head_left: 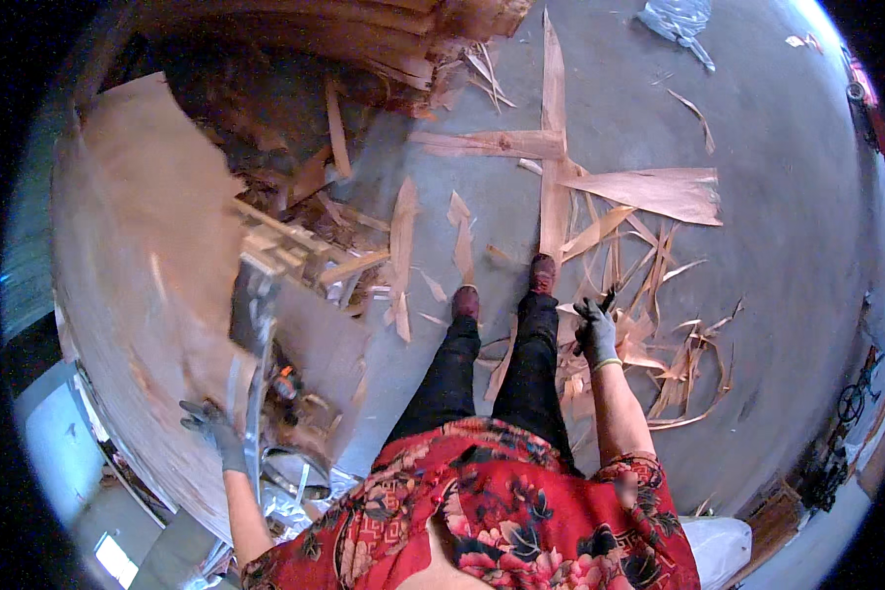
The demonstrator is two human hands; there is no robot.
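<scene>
My left hand (213,433), in a grey glove with dark fingertips, is at the near edge of a large tan wood veneer sheet (157,226). Its fingers are spread and grip nothing; whether they touch the sheet I cannot tell. Out to my right, my right hand (596,334) wears a matching glove. Its fingers are apart, with nothing seen in them, above a heap of torn veneer strips (649,344) on the floor. Beside the left hand, an orange and black tool (285,382) lies by a metal frame (257,393).
Ahead, long veneer strips (554,98) cross on the grey concrete floor (787,295). Stacked veneer sheets (364,34) rise at the far left, with scraps beneath. A clear plastic sheet (678,18) lies far right. White plastic (720,547) sits behind my right side.
</scene>
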